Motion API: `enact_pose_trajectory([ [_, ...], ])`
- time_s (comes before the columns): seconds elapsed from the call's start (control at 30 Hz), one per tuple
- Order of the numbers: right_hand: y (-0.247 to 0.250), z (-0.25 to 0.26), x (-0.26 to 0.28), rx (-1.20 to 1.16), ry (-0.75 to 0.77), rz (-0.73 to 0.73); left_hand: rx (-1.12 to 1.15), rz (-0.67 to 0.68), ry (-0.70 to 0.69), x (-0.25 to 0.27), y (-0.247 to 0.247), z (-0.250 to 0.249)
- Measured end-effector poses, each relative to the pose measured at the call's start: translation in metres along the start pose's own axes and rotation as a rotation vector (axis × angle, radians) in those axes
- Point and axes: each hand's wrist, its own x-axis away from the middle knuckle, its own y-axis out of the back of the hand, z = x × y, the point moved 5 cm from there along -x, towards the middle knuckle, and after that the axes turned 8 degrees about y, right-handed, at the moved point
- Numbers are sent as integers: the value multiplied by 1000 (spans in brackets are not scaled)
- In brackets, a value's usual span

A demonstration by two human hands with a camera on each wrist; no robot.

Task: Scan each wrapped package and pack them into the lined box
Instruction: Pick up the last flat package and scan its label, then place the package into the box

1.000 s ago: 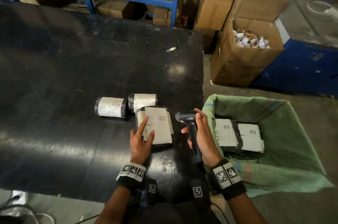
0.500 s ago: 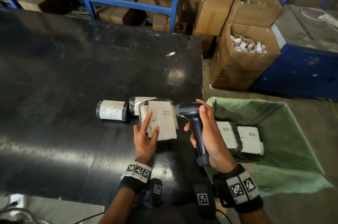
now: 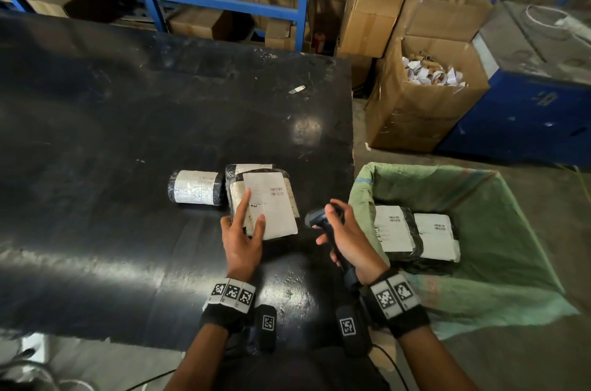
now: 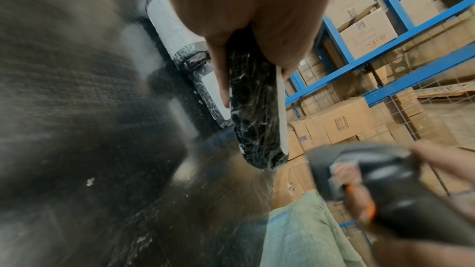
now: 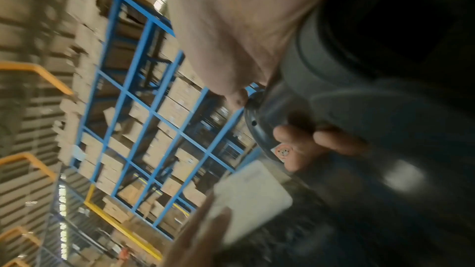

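We are on the scan step. Our left hand [image 3: 242,238] pinches the wrapped package [image 3: 268,204] and tips its white label up, just off the black table [image 3: 96,199]. Our right hand [image 3: 347,232] curls round the scanner [image 3: 315,218], close beside the package. Next we think the scanner has to point at the bar code, then the package goes into the green lined box [image 3: 499,259], where two packages [image 3: 415,232] lie. Two more [image 3: 195,187] wait on the table. Since a second ago, the package has lifted and the scanner has dropped lower.

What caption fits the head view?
Left hand tilts a wrapped package toward the scanner in the right hand.
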Motion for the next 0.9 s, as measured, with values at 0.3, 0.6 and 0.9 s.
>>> enact_pose_trajectory([
  [0.3, -40, -81, -47, -36, -164, 57, -21, -68, 9, -3, 28, 7],
  [0.6, -39, -98, -61, 178, -89, -82, -35, -20, -58, -7, 27, -7],
  [0.9, -2, -13, -23, 24, 377, -4, 146, 263, -47, -7, -22, -36],
])
